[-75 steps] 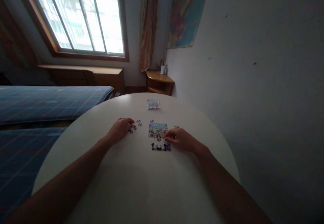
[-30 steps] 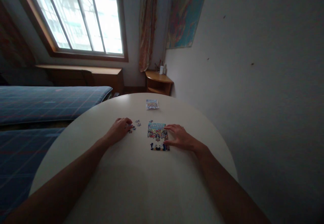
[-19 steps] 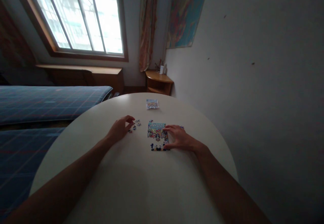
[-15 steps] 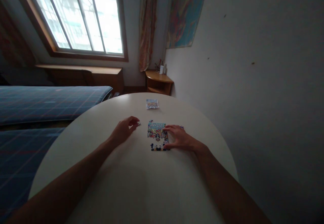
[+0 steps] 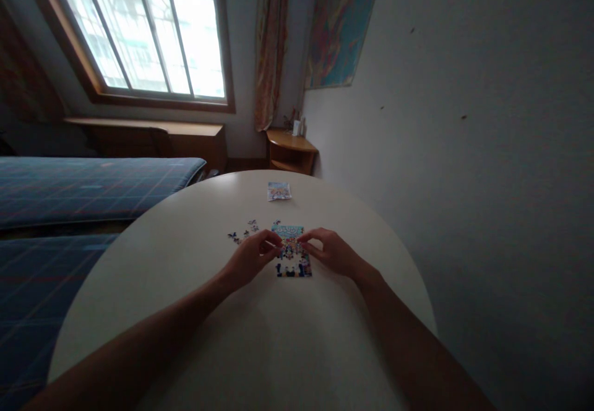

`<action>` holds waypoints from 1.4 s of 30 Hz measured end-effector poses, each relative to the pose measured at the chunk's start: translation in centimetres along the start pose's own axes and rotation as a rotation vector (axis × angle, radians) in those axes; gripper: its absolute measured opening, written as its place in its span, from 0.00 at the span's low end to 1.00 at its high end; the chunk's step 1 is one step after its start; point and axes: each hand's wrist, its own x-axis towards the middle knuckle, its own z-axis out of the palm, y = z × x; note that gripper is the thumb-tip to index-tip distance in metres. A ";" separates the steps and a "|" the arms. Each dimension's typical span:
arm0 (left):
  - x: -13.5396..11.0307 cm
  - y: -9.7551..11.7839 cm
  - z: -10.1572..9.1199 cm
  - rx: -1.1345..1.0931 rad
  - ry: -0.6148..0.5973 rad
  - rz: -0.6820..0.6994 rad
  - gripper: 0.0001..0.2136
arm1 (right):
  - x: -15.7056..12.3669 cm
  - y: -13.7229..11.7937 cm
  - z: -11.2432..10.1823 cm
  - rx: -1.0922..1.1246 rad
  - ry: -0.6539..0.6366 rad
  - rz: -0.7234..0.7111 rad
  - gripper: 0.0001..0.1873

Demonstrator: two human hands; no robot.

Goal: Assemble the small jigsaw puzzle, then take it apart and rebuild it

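A small jigsaw puzzle [image 5: 292, 268], partly put together and brightly printed, lies flat on the white round table. Above its left edge is my left hand [image 5: 253, 256], thumb and fingers pinched round a small puzzle piece [image 5: 280, 252] that shows only in part. From the other side my right hand [image 5: 331, 251] reaches over the right edge, thumb and forefinger drawn close together at the puzzle. Whatever may be between those fingertips is too small to make out. Several loose puzzle pieces [image 5: 252, 222] are scattered left of the puzzle, and one single piece [image 5: 277, 222] sits by its top left corner.
A small printed packet [image 5: 279, 190] lies farther back on the white table [image 5: 208, 330]. Left of the table is a bed with a plaid cover [image 5: 93, 188]. A wooden corner shelf [image 5: 292, 142] stands behind, and a bare wall [image 5: 464, 182] runs along the right.
My left hand has moved right with the piece, from beside the puzzle to its left edge, uncovering loose pieces. My right hand's thumb has risen toward the forefinger, narrowing the spread.
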 end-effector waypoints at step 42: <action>-0.6 0.3 -2.2 0.497 -0.407 0.547 0.05 | 0.1 -0.9 2.0 0.134 -0.194 -0.008 0.11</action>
